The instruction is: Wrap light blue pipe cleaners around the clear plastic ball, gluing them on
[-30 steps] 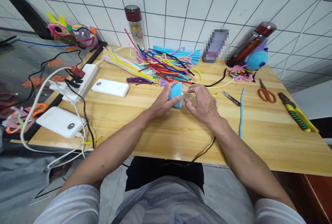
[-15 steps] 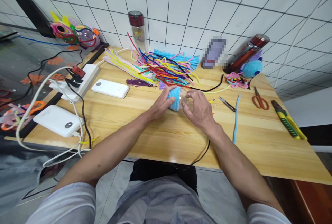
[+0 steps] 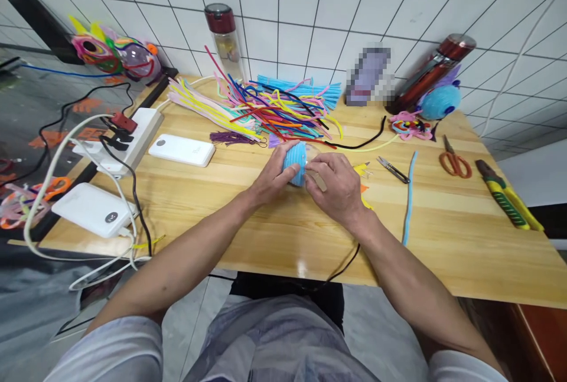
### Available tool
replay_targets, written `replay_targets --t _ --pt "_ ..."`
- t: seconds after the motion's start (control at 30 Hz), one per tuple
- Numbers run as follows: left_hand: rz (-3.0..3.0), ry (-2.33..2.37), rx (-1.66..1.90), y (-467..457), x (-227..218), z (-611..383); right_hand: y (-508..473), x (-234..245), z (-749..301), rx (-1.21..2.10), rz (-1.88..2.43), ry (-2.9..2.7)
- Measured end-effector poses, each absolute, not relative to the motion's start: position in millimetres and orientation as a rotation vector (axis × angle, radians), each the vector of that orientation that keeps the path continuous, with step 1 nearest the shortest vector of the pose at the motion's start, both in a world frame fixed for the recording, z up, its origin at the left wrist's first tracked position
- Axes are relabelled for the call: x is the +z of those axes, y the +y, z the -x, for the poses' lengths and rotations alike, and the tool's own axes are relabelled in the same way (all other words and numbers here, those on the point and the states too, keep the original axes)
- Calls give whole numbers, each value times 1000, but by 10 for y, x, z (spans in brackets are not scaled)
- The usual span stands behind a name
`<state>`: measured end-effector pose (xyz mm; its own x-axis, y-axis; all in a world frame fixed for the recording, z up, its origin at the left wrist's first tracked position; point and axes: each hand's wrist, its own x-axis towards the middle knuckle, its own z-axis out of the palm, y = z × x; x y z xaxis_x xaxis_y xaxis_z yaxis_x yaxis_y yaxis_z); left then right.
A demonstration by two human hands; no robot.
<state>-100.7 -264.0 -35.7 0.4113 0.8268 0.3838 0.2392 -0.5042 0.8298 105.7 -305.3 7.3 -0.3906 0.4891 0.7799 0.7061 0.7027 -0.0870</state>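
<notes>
My left hand (image 3: 271, 176) is wrapped round the left side of a ball (image 3: 296, 161) wound with light blue pipe cleaner. Its right part looks clear and see-through, though my fingers cover much of it. My right hand (image 3: 335, 186) is closed in a pinch against the ball's right side; what its fingertips hold, if anything, is too small to make out. Beyond the ball lies a large heap of coloured pipe cleaners (image 3: 283, 111). A single light blue pipe cleaner (image 3: 410, 199) rests to the right of my right hand, near small thread snips (image 3: 393, 169).
Orange-handled scissors (image 3: 455, 163) and green-yellow pliers (image 3: 505, 196) lie at the right. A dark red flask (image 3: 432, 72), a blue ball figure (image 3: 440, 101) and a bottle (image 3: 225, 39) stand at the back. White power banks (image 3: 182, 150), a power strip (image 3: 133, 140) and cables occupy the left.
My right hand's fingers have closed from a loose, spread pose into a pinch at the ball's side. My left hand still holds the ball. The camera view has shifted slightly.
</notes>
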Motion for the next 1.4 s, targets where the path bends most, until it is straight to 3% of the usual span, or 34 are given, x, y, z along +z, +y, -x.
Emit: replay_targets --t 0.63,1.4 --pt "-1962 877 1105 -2614 -345 966 -3047 65 -1077 -485 970 -2178" --pt "-1850 887 1093 -2646 -300 959 -3062 95 -1157 -345 814 -2127"
